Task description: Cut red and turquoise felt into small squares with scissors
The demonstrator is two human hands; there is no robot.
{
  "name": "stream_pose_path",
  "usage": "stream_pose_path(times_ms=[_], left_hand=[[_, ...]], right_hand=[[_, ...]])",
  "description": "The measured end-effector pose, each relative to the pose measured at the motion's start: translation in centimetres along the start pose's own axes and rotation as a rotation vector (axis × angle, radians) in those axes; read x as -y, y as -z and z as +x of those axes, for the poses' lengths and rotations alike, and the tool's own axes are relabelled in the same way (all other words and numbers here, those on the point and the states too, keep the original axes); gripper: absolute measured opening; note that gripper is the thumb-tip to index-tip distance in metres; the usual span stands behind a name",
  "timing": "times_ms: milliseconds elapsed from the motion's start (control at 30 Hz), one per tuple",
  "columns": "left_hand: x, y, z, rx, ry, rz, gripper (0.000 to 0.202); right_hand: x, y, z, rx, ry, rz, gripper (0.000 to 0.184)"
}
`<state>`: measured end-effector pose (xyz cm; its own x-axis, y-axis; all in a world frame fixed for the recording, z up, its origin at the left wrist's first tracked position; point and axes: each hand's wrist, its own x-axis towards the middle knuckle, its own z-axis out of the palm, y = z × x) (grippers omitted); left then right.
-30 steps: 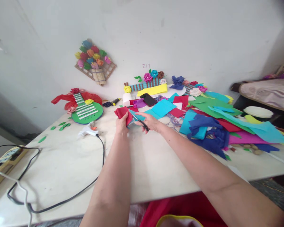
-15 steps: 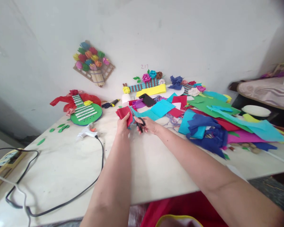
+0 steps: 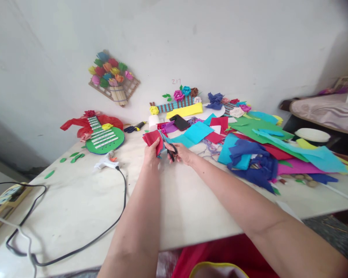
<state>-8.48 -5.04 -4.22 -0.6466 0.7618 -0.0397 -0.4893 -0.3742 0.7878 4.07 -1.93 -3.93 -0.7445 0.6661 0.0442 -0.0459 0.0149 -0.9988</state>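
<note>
My left hand (image 3: 150,152) is closed on a folded piece of red paper (image 3: 152,138), held just above the white table (image 3: 84,200). My right hand (image 3: 182,152) grips black-handled scissors (image 3: 168,146), with the blades against the right edge of the red paper. Both hands meet near the middle of the table, in front of a turquoise paper sheet (image 3: 198,132).
A white glue gun (image 3: 106,163) with a black cord (image 3: 104,227) lies left of my hands. A green paper guitar (image 3: 104,137) leans at the wall. Heaped coloured paper (image 3: 266,150), a black phone (image 3: 181,122) and paper flowers (image 3: 187,92) crowd the right half. A second pair of scissors (image 3: 135,126) lies behind.
The scissors have swung from lying across my right hand to pointing up along the red paper's edge. Both hands stay in place; the view shifted slightly.
</note>
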Motion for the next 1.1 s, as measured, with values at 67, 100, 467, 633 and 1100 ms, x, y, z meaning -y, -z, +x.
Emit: stream_pose_path(times_ms=[67, 100, 467, 633, 1100], left_hand=[[-0.06, -0.03, -0.09, -0.004, -0.005, 0.0, 0.013], [-0.11, -0.05, -0.14, -0.005, -0.006, -0.001, 0.013], [-0.24, -0.42, -0.52, 0.004, -0.011, 0.0, 0.011], [0.09, -0.25, -0.23, 0.022, -0.039, -0.008, 0.016], [0.39, -0.24, 0.26, -0.002, -0.058, -0.03, 0.017]], right_hand=[[0.08, 0.0, 0.0, -0.001, 0.004, -0.002, 0.044], [0.12, 0.01, 0.0, 0.002, 0.007, -0.002, 0.044], [-0.17, 0.15, 0.23, 0.008, 0.036, 0.009, 0.043], [-0.39, -0.05, 0.37, -0.017, 0.034, 0.009, 0.043], [-0.29, -0.46, 0.26, -0.037, 0.076, 0.09, 0.043]])
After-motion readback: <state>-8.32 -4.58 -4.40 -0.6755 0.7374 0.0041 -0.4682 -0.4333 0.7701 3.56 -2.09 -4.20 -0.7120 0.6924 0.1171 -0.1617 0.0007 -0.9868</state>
